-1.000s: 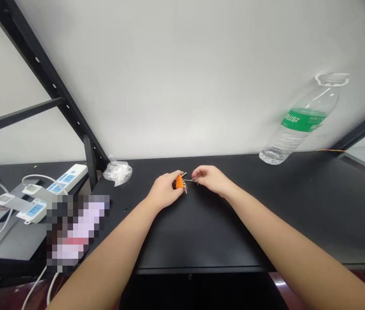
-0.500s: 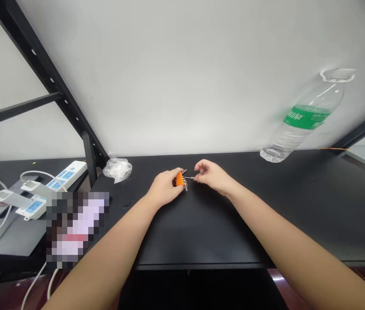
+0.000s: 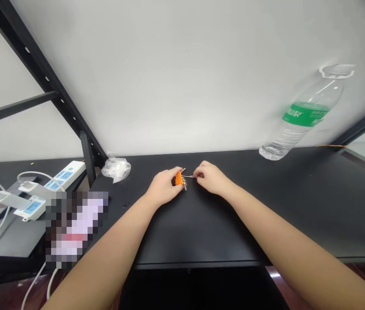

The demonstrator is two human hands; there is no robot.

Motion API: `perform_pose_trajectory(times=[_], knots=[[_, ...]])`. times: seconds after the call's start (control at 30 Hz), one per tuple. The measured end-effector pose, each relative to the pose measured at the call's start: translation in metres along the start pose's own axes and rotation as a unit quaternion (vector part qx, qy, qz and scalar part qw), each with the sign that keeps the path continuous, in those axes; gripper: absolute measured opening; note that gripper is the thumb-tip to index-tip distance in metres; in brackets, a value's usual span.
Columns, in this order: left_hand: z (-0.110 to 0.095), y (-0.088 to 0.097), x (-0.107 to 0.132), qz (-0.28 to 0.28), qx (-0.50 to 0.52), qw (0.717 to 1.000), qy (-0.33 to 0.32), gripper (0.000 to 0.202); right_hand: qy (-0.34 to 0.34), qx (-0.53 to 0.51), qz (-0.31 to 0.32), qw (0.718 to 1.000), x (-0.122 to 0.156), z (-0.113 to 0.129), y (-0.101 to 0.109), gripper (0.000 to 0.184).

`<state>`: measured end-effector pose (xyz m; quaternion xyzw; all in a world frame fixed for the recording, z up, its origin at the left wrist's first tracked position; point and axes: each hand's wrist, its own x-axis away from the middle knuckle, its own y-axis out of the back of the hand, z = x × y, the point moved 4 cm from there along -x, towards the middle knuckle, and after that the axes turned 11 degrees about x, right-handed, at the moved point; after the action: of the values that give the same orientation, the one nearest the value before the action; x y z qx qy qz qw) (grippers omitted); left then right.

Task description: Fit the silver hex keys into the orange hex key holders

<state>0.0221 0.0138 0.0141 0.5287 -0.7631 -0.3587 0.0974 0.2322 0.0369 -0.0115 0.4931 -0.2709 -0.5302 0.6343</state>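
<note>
My left hand (image 3: 163, 187) has thumb and fingers closed around the orange holder (image 3: 179, 178), well left of the bottle (image 3: 305, 114); my right hand (image 3: 213, 178), on the holder's bottle side, pinches a thin metal rod (image 3: 189, 176), fingertips nearly together. Too small to tell if the rod's far end is seated, so best: brace holder, rod straight, light pressure.

plastic holder (image 3: 179, 178), shiny metal rod (image 3: 189, 176)

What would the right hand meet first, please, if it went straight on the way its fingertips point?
Probably the orange holder in the left hand, along the rod the right hand holds, though depth is unclear.
</note>
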Motion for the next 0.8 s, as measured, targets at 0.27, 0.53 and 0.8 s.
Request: perform_pose_trajectory(times=[0.27, 0.53, 0.8], knots=[[-0.005, 0.003, 0.001, -0.004, -0.006, 1.0, -0.003, 0.05, 0.004, 0.062, 0.0, 0.998, 0.0, -0.002, -0.004, 0.013], [-0.003, 0.002, 0.001, -0.004, -0.004, 1.0, -0.005, 0.05, -0.015, 0.1, 0.028, 0.994, 0.004, 0.008, 0.005, 0.01], [0.003, 0.0, 0.0, 0.006, -0.021, 1.0, -0.009, 0.055, -0.03, 0.076, 0.083, 0.993, 0.018, 0.025, 0.015, 0.012]])
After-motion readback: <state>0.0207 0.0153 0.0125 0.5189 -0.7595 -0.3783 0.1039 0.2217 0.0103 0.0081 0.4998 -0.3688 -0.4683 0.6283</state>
